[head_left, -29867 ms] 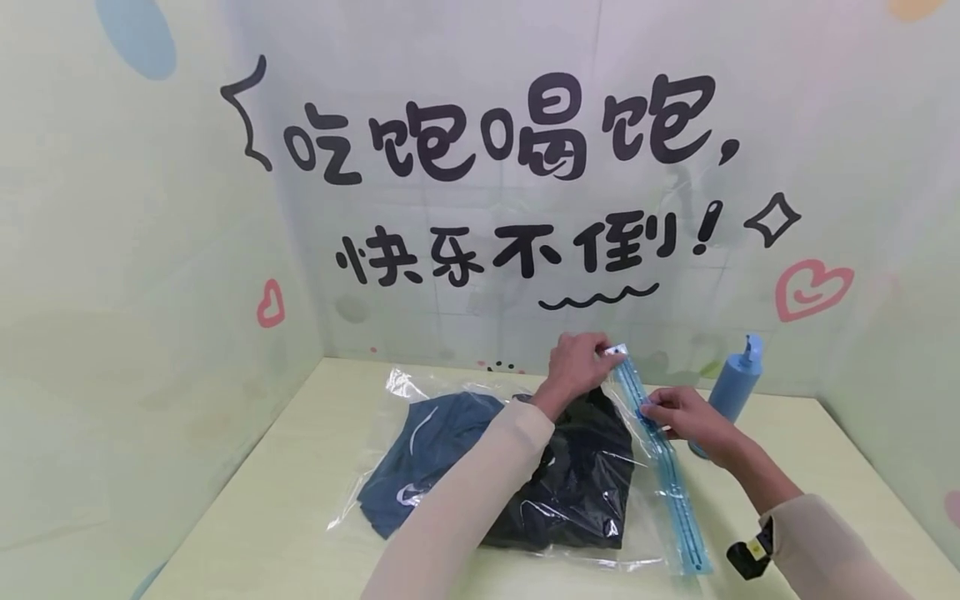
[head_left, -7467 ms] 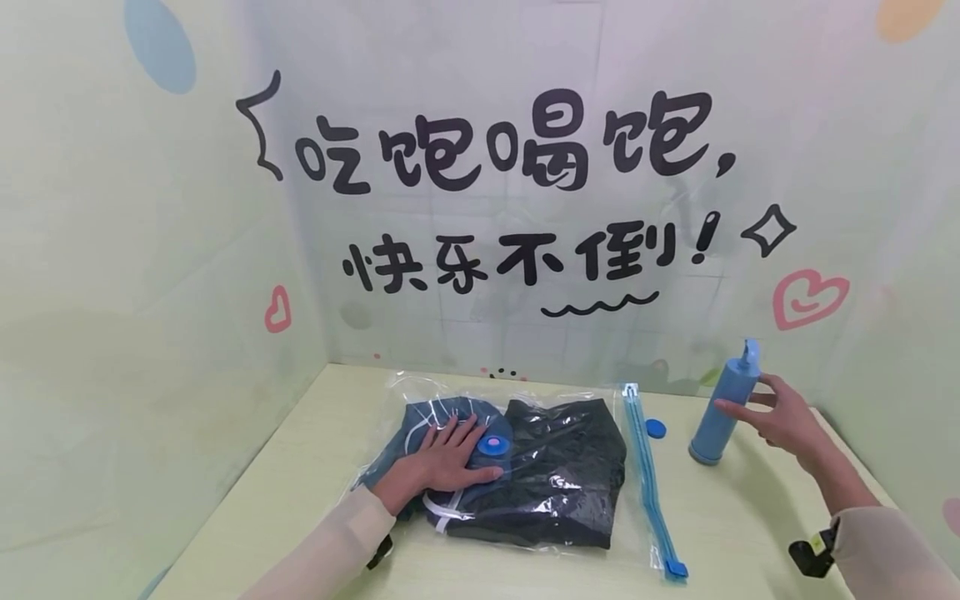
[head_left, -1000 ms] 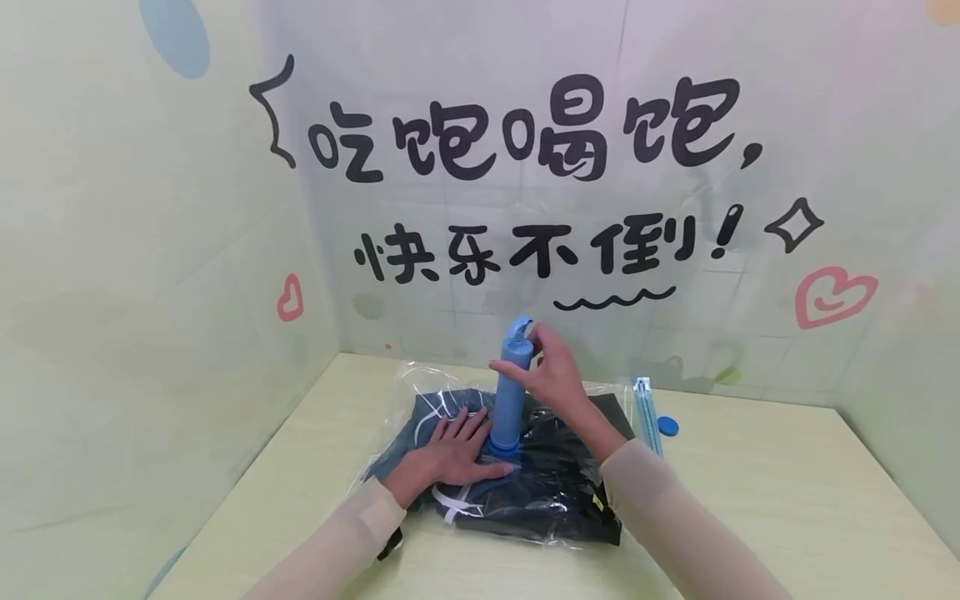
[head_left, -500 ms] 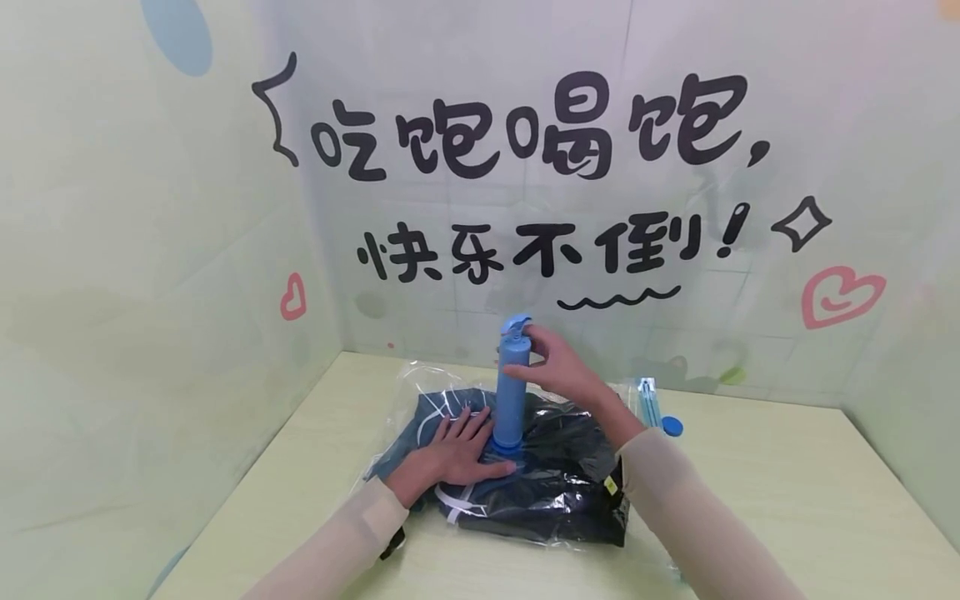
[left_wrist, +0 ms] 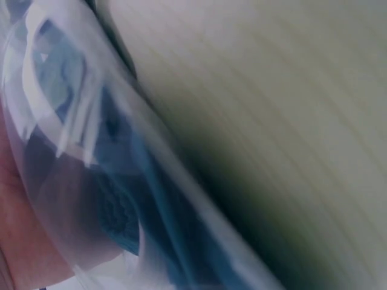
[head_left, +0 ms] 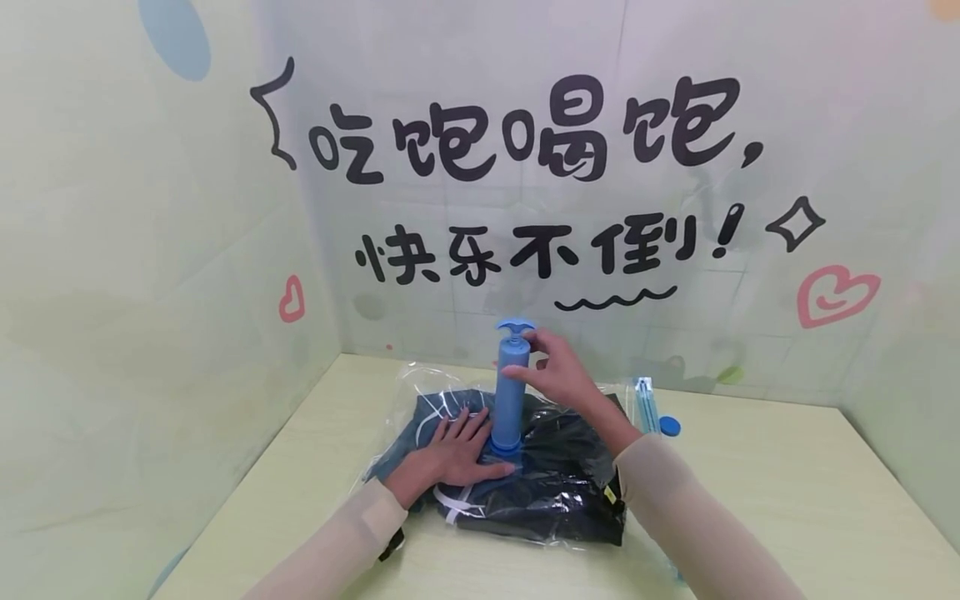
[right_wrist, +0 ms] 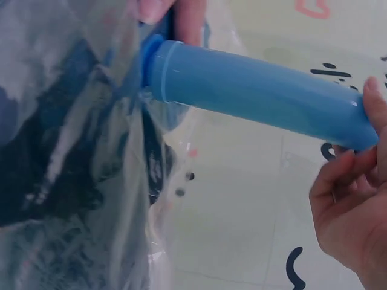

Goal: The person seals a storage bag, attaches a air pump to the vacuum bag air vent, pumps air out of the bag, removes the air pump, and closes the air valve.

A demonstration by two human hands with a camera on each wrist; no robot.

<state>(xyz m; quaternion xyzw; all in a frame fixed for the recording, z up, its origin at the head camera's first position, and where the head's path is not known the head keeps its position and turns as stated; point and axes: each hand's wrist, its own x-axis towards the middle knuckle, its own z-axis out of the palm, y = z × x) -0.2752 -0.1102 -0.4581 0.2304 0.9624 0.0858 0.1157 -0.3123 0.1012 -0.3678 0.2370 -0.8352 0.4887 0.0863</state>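
A light-blue hand pump [head_left: 511, 400] with a T-shaped handle stands upright on a clear vacuum storage bag [head_left: 411, 385]. My right hand [head_left: 558, 373] grips the upper barrel between thumb and fingers, just below the handle. In the right wrist view, the pump's [right_wrist: 254, 90] base meets the blue valve on the bag. My left hand [head_left: 457, 458] lies flat on the bag, fingers spread beside the pump base. Blue clothing [head_left: 405, 442] and black clothing [head_left: 570, 508] fill the bag. The left wrist view catches the bag's edge close up, with part of the left hand [left_wrist: 24, 235].
A blue round cap [head_left: 670, 426] lies on the pale wooden table [head_left: 757, 483], right of the bag's light-blue zip strip [head_left: 647, 400]. My right forearm covers much of that strip. Printed wall panels enclose the back and sides.
Earlier both hands were at the zip strip. The pump has since gone from the table's right side onto the bag's valve. Within the last second, its handle has turned; the left hand stays in place.
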